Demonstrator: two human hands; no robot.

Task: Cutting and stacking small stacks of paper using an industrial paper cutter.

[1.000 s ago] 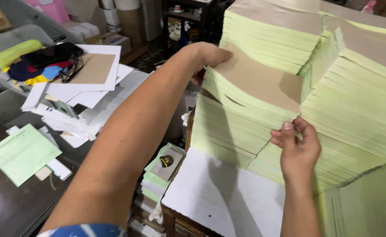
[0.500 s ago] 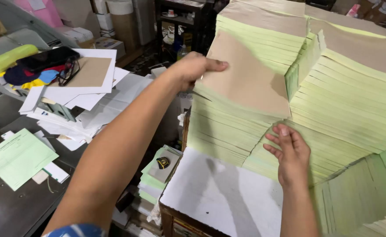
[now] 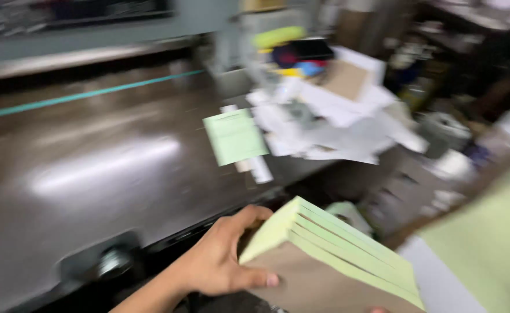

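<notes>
Dim indoor light, white glare on the dark metal table [image 3: 92,168], heavy motion blur, perhaps strongest rightward

- Your left hand [image 3: 223,261] grips the left end of the stack of pads [image 3: 330,264], low in front of you.
- Beyond the stack lies the metal table [image 3: 92,156].
- On the table's right part rests a single sheet [image 3: 234,137], and right of it a heap of loose papers [image 3: 330,119].
</notes>
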